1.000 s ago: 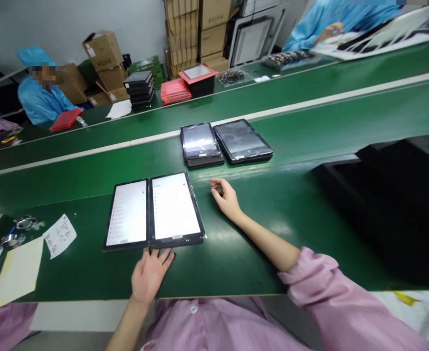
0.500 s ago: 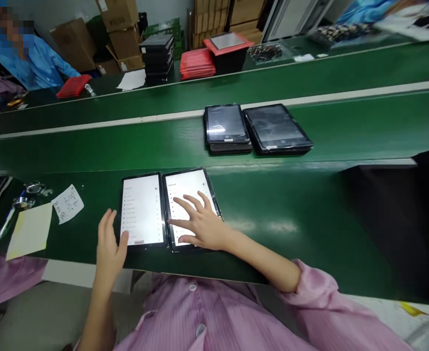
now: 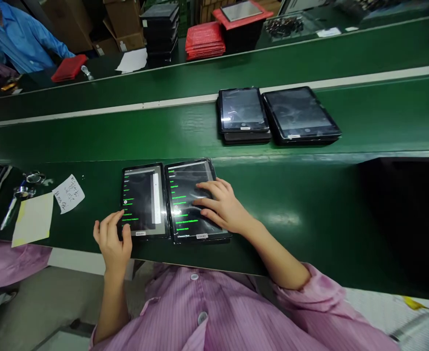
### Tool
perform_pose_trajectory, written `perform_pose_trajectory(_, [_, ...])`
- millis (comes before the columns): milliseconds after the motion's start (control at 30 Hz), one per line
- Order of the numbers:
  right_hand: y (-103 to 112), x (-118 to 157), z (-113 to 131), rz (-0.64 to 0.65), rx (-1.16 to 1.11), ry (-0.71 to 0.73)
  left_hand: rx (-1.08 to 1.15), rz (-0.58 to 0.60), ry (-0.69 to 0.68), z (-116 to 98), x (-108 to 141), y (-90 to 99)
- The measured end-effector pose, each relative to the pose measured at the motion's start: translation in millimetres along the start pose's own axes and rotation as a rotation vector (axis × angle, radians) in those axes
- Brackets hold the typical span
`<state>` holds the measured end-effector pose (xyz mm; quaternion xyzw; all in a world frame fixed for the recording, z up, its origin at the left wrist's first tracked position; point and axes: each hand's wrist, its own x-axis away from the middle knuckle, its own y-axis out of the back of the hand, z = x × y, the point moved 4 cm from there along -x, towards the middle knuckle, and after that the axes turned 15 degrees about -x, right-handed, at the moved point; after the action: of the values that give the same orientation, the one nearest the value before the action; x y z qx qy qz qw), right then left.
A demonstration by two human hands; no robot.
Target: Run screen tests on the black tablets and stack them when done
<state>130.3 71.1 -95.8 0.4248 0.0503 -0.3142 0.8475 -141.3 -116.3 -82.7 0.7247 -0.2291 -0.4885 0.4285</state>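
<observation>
Two tablets lie side by side on the green bench. The left tablet (image 3: 139,195) shows a dark screen with green text lines and a pale strip at its right. On the right tablet (image 3: 188,222) there is similar green text on black. My left hand (image 3: 114,239) is at the lower left edge of the left tablet, fingers apart and bent, holding nothing. Over the right part of the right tablet's screen, my right hand (image 3: 224,204) spreads its fingers, also holding nothing; whether the fingertips touch the glass is unclear.
Beyond the tablets sit two stacks of dark tablets, a left stack (image 3: 243,112) and a right stack (image 3: 302,114). A yellow paper (image 3: 33,219), a handwritten note (image 3: 68,194) and a pen (image 3: 8,213) lie at left. A black object (image 3: 412,219) is at right. A person in blue (image 3: 24,36) is across.
Both screens have turned from white lists to black with green text. My right hand has moved right across its tablet. My left hand's fingers are more bent. The camera view has shifted.
</observation>
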Motion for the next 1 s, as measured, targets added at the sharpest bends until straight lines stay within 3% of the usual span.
perform_pose_trajectory(167, [-17, -1, 11, 0.057, 0.087, 0.045, -0.051, 0.114, 0.055, 13, 2, -16.7])
perform_pose_trajectory(433, [-16, 1, 10, 0.048, 0.123, 0.041, -0.15, 0.195, -0.078, 12, 5, -22.7])
perform_pose_trajectory(633, [-6, 0, 10, -0.079, 0.146, 0.063, -0.102, 0.091, -0.008, 17, 1, -15.1])
perform_pose_trajectory(867, [-7, -1, 2, -0.12, 0.136, 0.004, 0.099, 0.27, -0.038, 26, -12, -26.1])
perform_pose_trajectory(1000, [-9, 0, 0, -0.111, 0.138, -0.021, 0.081, 0.314, -0.038, 24, -17, -26.9])
